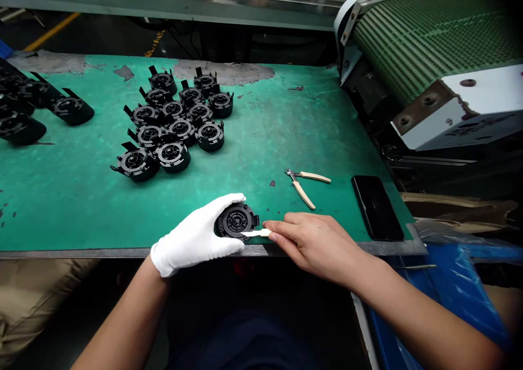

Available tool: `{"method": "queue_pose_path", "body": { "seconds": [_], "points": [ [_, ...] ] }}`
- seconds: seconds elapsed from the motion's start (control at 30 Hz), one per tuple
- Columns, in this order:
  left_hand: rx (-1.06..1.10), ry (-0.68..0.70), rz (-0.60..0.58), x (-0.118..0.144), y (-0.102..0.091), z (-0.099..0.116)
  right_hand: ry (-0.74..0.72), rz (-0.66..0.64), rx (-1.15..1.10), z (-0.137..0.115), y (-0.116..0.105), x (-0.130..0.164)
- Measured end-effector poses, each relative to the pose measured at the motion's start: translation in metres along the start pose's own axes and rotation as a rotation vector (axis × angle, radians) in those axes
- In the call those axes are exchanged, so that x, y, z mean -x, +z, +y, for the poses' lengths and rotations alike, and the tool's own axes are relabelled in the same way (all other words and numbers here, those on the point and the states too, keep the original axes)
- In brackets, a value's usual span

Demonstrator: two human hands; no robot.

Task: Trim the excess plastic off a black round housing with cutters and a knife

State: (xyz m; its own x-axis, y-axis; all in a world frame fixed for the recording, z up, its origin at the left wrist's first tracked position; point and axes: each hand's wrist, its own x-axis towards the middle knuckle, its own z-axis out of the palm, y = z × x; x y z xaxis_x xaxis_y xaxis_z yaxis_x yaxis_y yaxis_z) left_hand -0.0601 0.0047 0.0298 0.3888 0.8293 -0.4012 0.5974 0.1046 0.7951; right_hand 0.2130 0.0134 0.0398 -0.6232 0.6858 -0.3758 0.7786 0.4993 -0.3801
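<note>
we see the gloved left hand [196, 238] with fingers curled around a round black part [236, 220] at the counter's [81, 206] near edge. right hand [314, 242] fingers pinch a small pale-handled blade [255, 232], tip touching the part. green worn counter; cluster of like parts [175, 125] toward the far left; pliers [304, 183] and phone [376, 206] near the right edge, bare mat between.

black parts [20, 114] cut off at left edge, scraper [256, 232] handle hidden under right hand [314, 242]
</note>
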Motion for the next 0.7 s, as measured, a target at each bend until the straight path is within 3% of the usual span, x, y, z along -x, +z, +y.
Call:
{"method": "queue_pose_path", "body": {
  "seconds": [0.27,0.37,0.53,0.7],
  "points": [
    [0.004,-0.032,0.170,0.004,0.023,0.011,0.137,0.133,-0.002,0.001,0.022,0.011],
    [0.034,-0.076,0.289,0.011,0.043,0.011,0.132,0.164,-0.181,0.005,0.025,0.020],
    [0.068,-0.086,0.438,0.020,0.072,0.012,0.194,0.043,-0.480,-0.004,0.019,0.038],
    [0.037,-0.108,0.490,0.021,0.082,0.010,0.106,-0.009,-0.365,-0.022,0.024,0.043]
  ]
}}
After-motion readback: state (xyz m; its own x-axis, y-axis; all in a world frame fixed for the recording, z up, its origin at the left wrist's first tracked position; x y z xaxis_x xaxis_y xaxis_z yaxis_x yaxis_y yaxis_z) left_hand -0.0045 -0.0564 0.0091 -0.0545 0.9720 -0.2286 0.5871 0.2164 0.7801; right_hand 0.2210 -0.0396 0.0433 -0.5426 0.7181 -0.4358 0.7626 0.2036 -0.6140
